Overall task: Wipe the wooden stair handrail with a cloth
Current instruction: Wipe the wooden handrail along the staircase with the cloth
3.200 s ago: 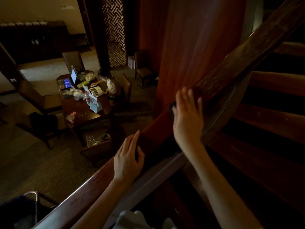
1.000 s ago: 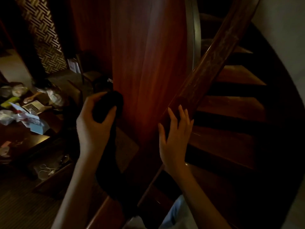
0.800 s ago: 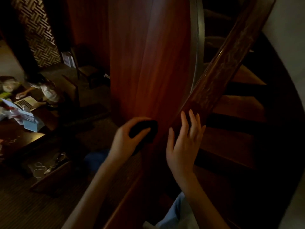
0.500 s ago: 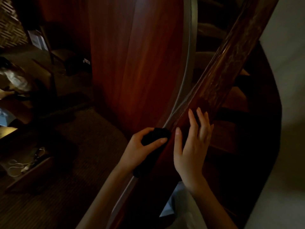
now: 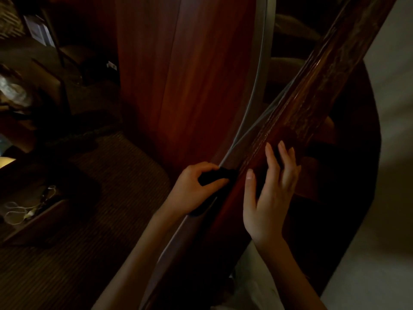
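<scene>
The dark wooden handrail runs diagonally from the lower middle up to the top right. My left hand grips a black cloth and holds it against the rail's outer left side. My right hand rests on top of the rail, just right of the cloth, fingers straight and slightly spread, pointing up the rail. Part of the cloth is hidden under my left fingers.
A tall red-brown wooden panel with a grey metal edge stands left of the rail. Dark stair treads climb behind it. A pale wall is at right. Below left are carpet, chairs and cables.
My left hand brought the cloth from mid-air down onto the rail's left side beside my right hand. The view has swung right and closer to the rail. My right hand stays on the rail.
</scene>
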Available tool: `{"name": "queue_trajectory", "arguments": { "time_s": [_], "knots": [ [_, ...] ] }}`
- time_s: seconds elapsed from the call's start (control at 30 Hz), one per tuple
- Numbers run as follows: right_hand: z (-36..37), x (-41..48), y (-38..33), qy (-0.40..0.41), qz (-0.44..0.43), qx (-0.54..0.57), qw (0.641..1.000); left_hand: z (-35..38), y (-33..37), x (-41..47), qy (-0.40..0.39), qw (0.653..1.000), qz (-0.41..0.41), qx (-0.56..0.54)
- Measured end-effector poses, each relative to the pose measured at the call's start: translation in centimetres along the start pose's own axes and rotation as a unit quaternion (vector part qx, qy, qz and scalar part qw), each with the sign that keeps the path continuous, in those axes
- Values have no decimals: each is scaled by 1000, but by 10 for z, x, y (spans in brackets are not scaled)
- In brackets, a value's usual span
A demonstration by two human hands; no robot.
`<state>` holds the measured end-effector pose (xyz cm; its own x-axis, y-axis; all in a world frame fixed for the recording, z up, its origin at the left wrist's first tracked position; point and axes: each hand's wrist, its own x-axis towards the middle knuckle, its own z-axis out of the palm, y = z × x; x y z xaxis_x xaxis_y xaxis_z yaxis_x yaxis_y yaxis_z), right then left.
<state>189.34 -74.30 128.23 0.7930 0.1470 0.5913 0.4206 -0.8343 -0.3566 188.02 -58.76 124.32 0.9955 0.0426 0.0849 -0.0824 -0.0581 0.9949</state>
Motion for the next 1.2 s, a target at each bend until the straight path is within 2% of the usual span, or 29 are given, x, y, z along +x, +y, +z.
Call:
{"name": "queue_trajectory", "arguments": {
  "time_s": [0.2, 0.37, 0.53, 0.7, 0.8, 0.9, 1.07, 1.2],
  "knots": [
    [2, 1, -1, 15, 1, 7, 1000, 0, -10, -20, 21, 999, -3, 27],
    [0, 2, -3, 19, 10, 32, 999, 29, 24, 40, 102, 991, 75, 36],
    [0, 3, -3, 11, 15, 34, 999, 43, 58, 97, 94, 993, 70, 0],
    [-1, 0, -1, 7, 3, 39, 999, 23, 28, 37, 54, 998, 36, -14],
    [1, 0, -1, 9, 11, 42, 999, 8, -9, -20, 46, 999, -15, -21],
    [2, 0, -1, 8, 18, 44, 999, 6, -15, -35, 47, 998, -34, -37],
    [1, 2, -1, 12, 13, 42, 999, 30, 19, 43, 54, 996, 61, -33],
    [3, 3, 0, 14, 26, 37, 999, 53, 53, 128, 70, 988, 95, -104]
  ]
}}
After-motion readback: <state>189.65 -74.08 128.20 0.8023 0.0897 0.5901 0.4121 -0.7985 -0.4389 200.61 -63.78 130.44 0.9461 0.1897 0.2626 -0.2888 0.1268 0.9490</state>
